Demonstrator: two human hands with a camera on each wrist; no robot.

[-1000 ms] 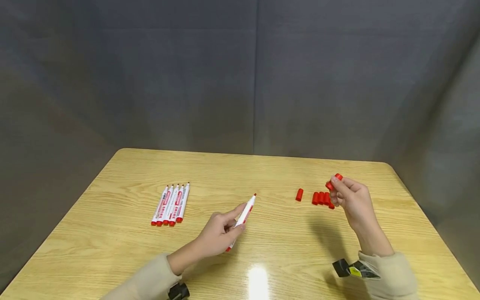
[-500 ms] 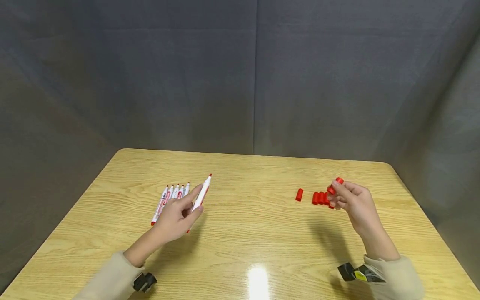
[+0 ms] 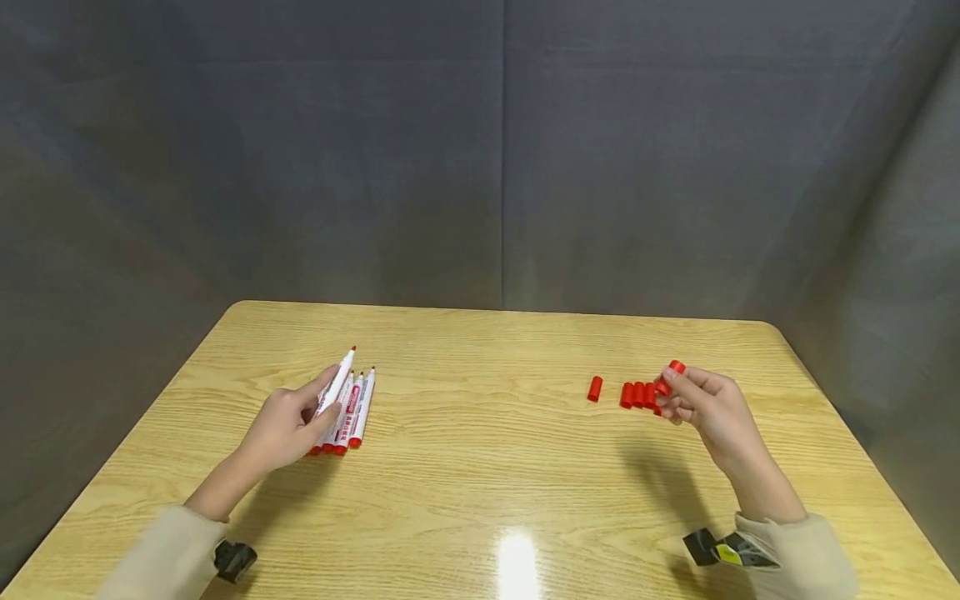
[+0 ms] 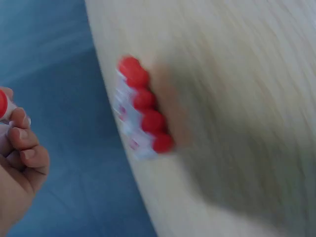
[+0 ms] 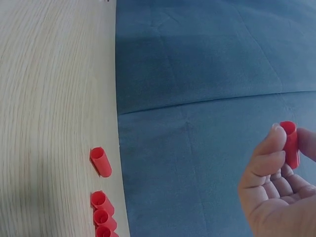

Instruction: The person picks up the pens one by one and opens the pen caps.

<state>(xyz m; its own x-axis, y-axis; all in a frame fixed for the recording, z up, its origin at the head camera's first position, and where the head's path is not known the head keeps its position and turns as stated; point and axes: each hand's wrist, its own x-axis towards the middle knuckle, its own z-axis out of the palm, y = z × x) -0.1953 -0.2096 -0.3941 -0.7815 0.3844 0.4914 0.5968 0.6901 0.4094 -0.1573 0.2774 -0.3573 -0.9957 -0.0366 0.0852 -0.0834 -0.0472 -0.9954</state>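
My left hand point(image 3: 281, 429) pinches an uncapped white marker point(image 3: 339, 379) with its red tip pointing up and away, held above a row of uncapped markers point(image 3: 363, 408). Part of that row is hidden behind the hand; in the left wrist view the markers' red ends point(image 4: 144, 99) show, blurred. On the right, my right hand point(image 3: 712, 412) holds a red marker cap point(image 5: 291, 144) between thumb and fingers, its hollow end up in the right wrist view. Just left of this hand, several red caps point(image 3: 637, 395) lie side by side on the table, the nearest partly covered by the fingers.
A single red cap point(image 3: 595, 389) lies slightly apart, left of the cap row. The wooden table point(image 3: 465, 467) ends at a far edge before a grey curtain point(image 3: 375, 167). A bright light reflection falls on the table's front middle.
My left hand has carried the uncapped marker left, from the table's middle to over the marker row. The right hand stays near the caps, its held cap tilted a little differently.
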